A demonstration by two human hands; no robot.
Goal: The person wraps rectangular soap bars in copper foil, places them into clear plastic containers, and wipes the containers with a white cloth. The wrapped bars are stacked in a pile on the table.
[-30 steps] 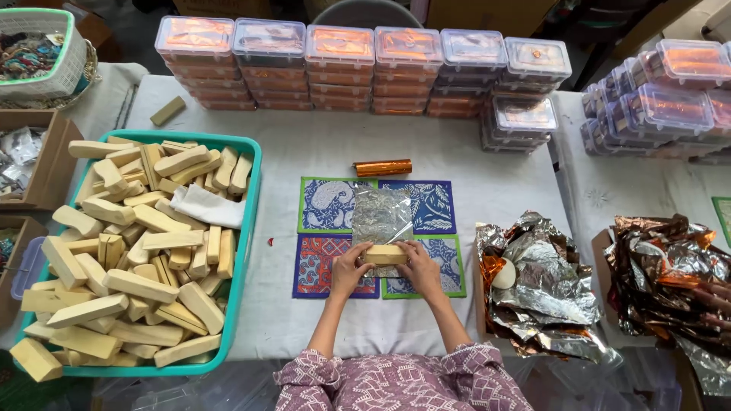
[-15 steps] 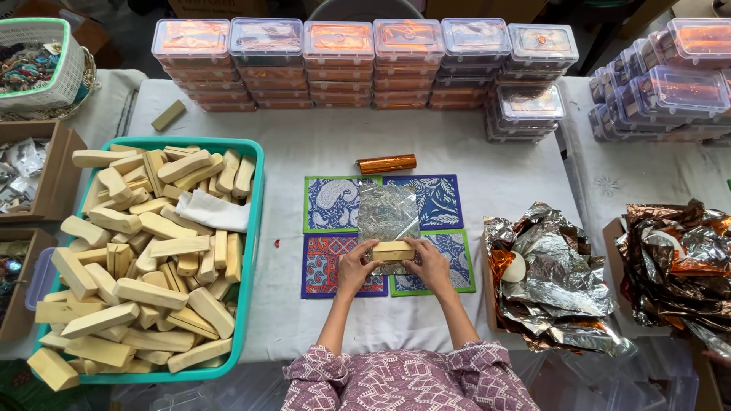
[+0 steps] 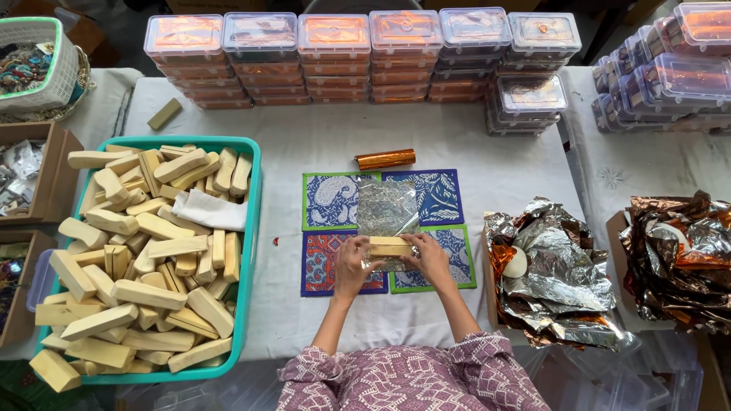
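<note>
A pale wooden block (image 3: pixel 390 246) lies across the near end of a clear patterned sheet (image 3: pixel 387 207) on four patterned cloth mats (image 3: pixel 331 199). My left hand (image 3: pixel 352 267) grips the block's left end and my right hand (image 3: pixel 429 259) grips its right end. Both thumbs press on the block. The sheet stretches away from the block toward the far side of the mats.
A teal tub (image 3: pixel 252 221) of several pale wooden blocks and a white cloth sits at left. A copper foil roll (image 3: pixel 385 159) lies beyond the mats. Stacked lidded plastic boxes (image 3: pixel 335 38) line the back. Crumpled foil piles (image 3: pixel 552 274) fill boxes at right. Cardboard boxes (image 3: pixel 53 179) stand far left.
Both hands stay on the block at the sheet's near end. Only the view has shifted slightly; nothing else has moved.
</note>
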